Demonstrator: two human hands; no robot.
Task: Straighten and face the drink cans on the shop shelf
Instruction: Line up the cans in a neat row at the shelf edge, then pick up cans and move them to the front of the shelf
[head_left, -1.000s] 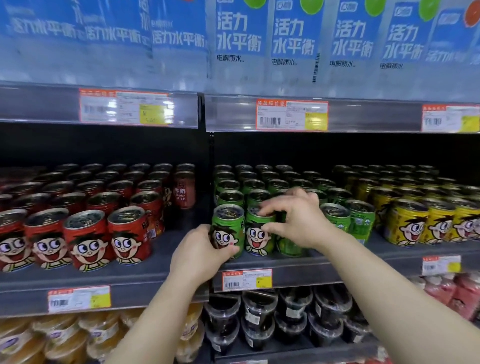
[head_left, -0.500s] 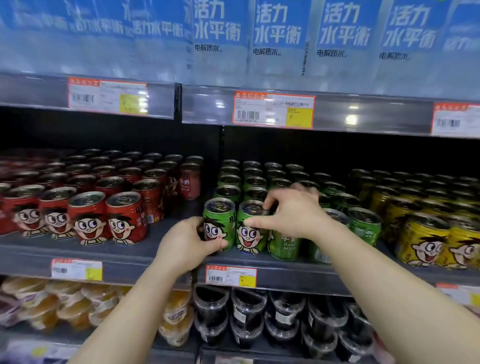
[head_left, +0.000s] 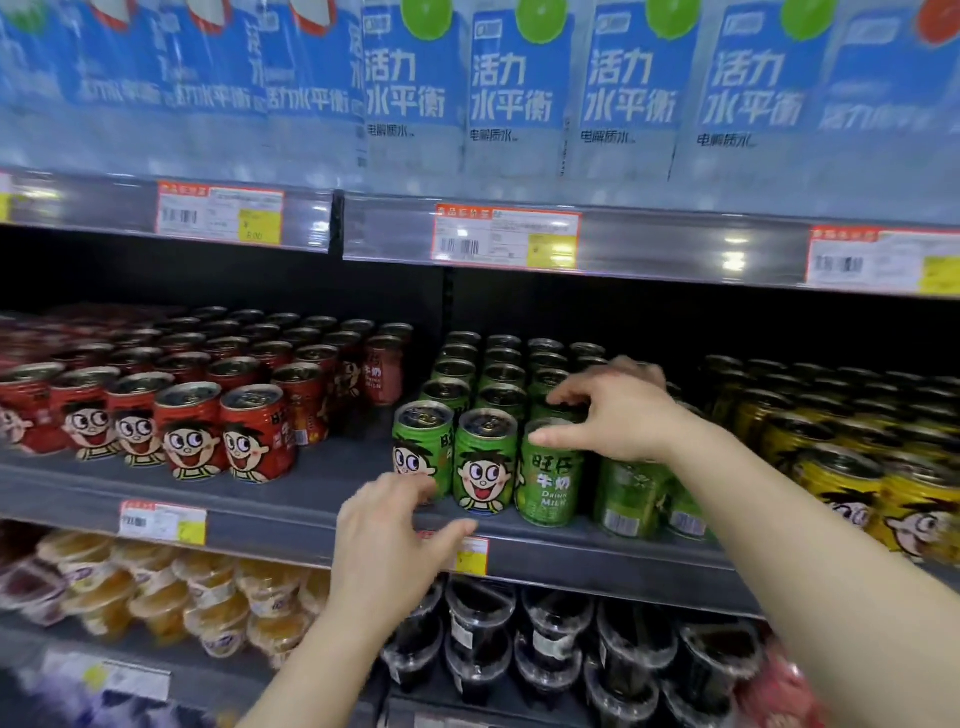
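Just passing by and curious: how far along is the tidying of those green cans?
Partly done. The two leftmost green cartoon-face cans already show their faces forward. In hand: the right hand grips the top of the third green can, which shows text, not the face; the left hand hangs open below the shelf edge. Left: the green cans showing barcodes.

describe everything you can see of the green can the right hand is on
The green can stands upright, third from the left in the front row of the middle shelf. It looks like metal, with a silver top. Its cartoon face is turned away; white characters and "Drink Milk" show instead. The right hand grips its top rim from above. The can to its left looks to touch it.
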